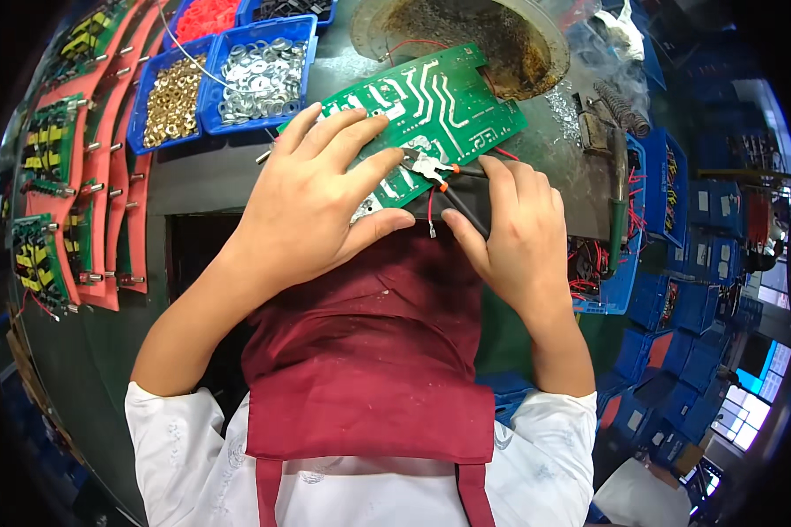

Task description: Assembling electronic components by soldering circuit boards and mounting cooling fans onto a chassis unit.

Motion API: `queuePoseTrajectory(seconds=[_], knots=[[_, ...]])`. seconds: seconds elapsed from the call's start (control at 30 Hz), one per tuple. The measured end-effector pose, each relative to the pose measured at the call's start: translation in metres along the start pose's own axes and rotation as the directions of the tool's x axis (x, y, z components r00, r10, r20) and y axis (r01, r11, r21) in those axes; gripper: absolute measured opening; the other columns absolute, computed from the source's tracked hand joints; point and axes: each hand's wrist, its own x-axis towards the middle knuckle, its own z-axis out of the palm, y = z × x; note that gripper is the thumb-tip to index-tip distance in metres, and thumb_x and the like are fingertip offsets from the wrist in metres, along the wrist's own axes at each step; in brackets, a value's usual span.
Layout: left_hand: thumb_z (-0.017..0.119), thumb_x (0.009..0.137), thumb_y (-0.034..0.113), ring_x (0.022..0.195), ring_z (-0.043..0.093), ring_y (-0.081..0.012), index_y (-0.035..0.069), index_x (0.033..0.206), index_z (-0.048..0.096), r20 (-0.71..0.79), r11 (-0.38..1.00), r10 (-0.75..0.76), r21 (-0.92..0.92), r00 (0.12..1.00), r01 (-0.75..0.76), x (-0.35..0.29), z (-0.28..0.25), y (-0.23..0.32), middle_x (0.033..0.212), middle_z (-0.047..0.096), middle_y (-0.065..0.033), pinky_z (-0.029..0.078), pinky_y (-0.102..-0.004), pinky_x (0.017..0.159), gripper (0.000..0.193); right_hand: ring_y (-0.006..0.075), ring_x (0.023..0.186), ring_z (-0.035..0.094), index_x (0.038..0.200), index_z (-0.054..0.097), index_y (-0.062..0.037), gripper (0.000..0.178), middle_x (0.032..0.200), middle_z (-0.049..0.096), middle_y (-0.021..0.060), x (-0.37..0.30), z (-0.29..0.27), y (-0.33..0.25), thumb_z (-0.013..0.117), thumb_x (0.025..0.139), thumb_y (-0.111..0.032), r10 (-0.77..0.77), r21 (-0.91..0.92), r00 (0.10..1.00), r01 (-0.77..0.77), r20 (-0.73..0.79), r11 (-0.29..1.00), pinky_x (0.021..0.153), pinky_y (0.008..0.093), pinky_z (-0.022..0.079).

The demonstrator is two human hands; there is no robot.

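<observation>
Green circuit board (439,101), solder side up, at the bench's (204,183) near edge.
Left hand (316,189) spreads wide across it, apparently for steadying; right hand (520,224) holds wire cutters (430,167) by parted handles; tip contact is unclear.

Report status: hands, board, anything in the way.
Left hand spread on green circuit board. Right hand holding pliers, tip over board. Possible snag: red wire close beside pliers.

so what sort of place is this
Likely an electronics workshop: there's a green circuit board with pliers over it, and blue bins of small metal parts nearby.
</observation>
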Motion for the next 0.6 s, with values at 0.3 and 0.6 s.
queuePoseTrajectory(seconds=[0.3, 0.6], knots=[[0.072, 0.093, 0.049, 0.140, 0.051, -0.0364, 0.013, 0.137, 0.068, 0.029, 0.999, -0.017, 0.042, 0.999, 0.016, 0.003, 0.004, 0.007, 0.146, 0.059, -0.0164, 0.036, -0.0545, 0.120, 0.057, 0.0322, 0.079, 0.067, 0.111, 0.066, -0.0052, 0.055, 0.091, 0.066, 0.0121, -0.003, 0.005, 0.010, 0.087, 0.079, -0.045, 0.005, -0.026, 0.999, -0.004, 0.051, 1.000, 0.067, 0.0428, 0.055], [0.084, 0.078, 0.055, 0.145, 0.045, -0.0466, 0.010, 0.150, 0.056, 0.011, 0.985, -0.146, 0.098, 0.989, 0.144, 0.015, -0.006, 0.013, 0.154, 0.050, -0.0289, 0.031, -0.0575, 0.123, 0.090, 0.0120, 0.069, 0.057, 0.114, 0.069, 0.0011, 0.031, 0.083, 0.060, 0.0018, -0.013, -0.002, 0.029, 0.070, 0.100, -0.027, 0.359, 0.625, 0.891, -0.451, 0.278, 0.637, 0.059, 0.0332, 0.046]])
